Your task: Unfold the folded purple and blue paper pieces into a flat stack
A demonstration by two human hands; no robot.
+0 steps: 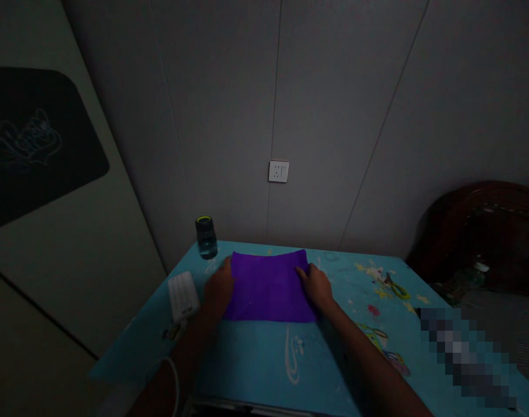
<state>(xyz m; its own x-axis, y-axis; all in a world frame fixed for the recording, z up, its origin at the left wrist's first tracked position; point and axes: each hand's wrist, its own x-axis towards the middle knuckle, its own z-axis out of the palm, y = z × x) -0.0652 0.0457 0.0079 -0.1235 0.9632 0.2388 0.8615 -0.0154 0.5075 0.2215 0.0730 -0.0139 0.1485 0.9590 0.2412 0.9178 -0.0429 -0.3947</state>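
A folded purple cloth (pixel 268 285) lies flat on the blue printed table (pixel 264 359), near its far edge. My left hand (pixel 219 288) rests on the cloth's left edge with the fingers laid flat. My right hand (pixel 316 286) lies on the cloth's right edge, fingers stretched toward the far corner. Neither hand lifts the cloth; both press on it from the sides.
A small jar with a yellow-green rimmed lid (pixel 206 236) stands at the table's far left corner. A white power strip (pixel 183 295) lies left of my left hand. A wall socket (pixel 278 171) sits above. A dark wooden headboard (pixel 481 231) is at right.
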